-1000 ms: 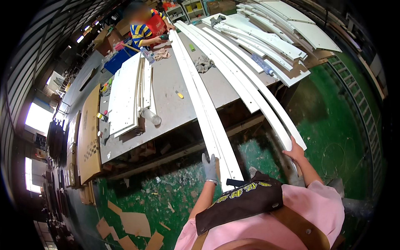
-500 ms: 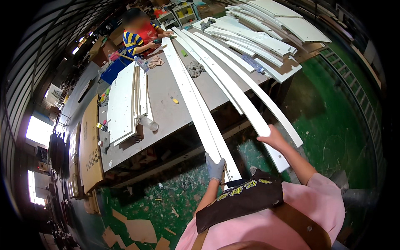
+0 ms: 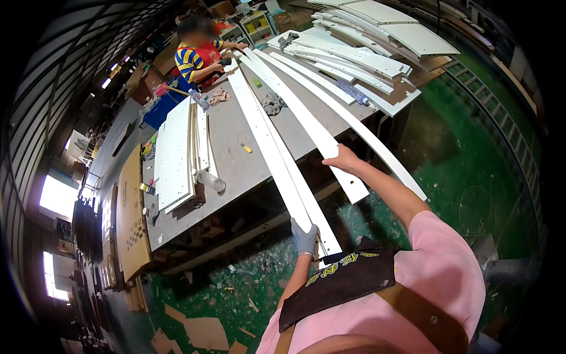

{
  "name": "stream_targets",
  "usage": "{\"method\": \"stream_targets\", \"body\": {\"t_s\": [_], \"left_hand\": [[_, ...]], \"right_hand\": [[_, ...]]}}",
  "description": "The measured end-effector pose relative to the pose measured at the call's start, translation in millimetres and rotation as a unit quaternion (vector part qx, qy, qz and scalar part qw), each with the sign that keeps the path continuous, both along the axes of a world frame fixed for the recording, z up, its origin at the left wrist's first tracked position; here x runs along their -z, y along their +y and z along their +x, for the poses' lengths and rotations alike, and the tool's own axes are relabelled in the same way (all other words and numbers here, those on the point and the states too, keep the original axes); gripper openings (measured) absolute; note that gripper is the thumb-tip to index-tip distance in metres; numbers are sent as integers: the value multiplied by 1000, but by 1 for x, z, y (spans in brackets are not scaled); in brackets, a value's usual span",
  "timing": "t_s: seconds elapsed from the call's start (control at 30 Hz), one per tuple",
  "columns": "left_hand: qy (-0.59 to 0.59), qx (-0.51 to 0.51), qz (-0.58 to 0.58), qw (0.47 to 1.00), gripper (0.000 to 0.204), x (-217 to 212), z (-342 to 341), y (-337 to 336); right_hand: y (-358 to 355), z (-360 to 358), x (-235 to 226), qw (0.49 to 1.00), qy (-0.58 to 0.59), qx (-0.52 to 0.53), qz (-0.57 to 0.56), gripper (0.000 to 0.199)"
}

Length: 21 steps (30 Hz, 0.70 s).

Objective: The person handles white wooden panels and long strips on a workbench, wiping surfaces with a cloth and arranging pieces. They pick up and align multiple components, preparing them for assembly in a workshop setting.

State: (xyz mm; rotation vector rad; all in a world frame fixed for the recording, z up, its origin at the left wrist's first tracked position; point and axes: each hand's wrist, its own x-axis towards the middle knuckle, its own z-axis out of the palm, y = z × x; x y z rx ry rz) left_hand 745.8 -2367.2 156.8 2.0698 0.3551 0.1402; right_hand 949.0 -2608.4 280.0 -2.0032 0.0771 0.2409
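White boards have slid further off the table (image 3: 236, 171) edge: left hand (image 3: 304, 237) grips one board (image 3: 277, 147), right hand (image 3: 344, 159) now presses the next board (image 3: 318, 133).

Workbench (image 3: 236, 159) runs from lower left to upper centre of the frame. Long strips (image 3: 277, 147) lie lengthwise on it, their near ends overhanging its lower edge at centre. Stacked panels (image 3: 177, 156) lie left of the strips. Curved boards (image 3: 359, 53) lie at upper right. A seated person (image 3: 197, 50) is at the bench's upper end.
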Motion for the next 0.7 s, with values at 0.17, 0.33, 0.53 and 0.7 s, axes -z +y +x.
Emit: {"method": "stream_targets", "body": {"t_s": [0.17,0.33,0.53,0.7], "left_hand": [[-5,5,17,1000,97,-2,1,-2],[-3,3,23,1000,96,-1,0,-2],[5,-11,41,999,95,3,-4,0],[-26,-9,50,998,94,8,1,-3]], "right_hand": [[3,-3,16,999,-5,2,-51,95],[30,-4,12,998,-36,-36,38,82],[100,2,11,992,0,-58,116,72],[125,12,22,991,-2,-48,124,69]]}}
